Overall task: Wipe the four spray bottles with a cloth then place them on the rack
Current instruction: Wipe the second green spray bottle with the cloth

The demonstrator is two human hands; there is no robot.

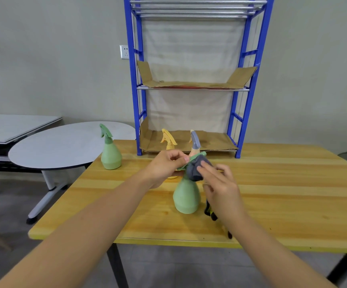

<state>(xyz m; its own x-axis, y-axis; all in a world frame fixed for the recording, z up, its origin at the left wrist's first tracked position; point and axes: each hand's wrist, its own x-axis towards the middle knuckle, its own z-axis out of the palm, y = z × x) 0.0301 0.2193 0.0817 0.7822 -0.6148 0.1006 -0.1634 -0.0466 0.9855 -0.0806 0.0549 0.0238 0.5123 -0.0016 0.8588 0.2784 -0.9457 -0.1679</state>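
left hand [166, 165] pinching sprayer; right hand [220, 183] pressing cloth [195, 170]

Near green spray bottle [186, 199] upright on the bench [282, 196], nozzle end wrapped in the grey cloth [195, 170]. Second green spray bottle [110, 152] upright, well to the left of it, at the bench's back-left corner. Yellow spray bottle [168, 140] and grey-topped beige spray bottle [195, 145] stand behind it, partly hidden. Blue rack [241, 94] behind those, shelves lined with cardboard.
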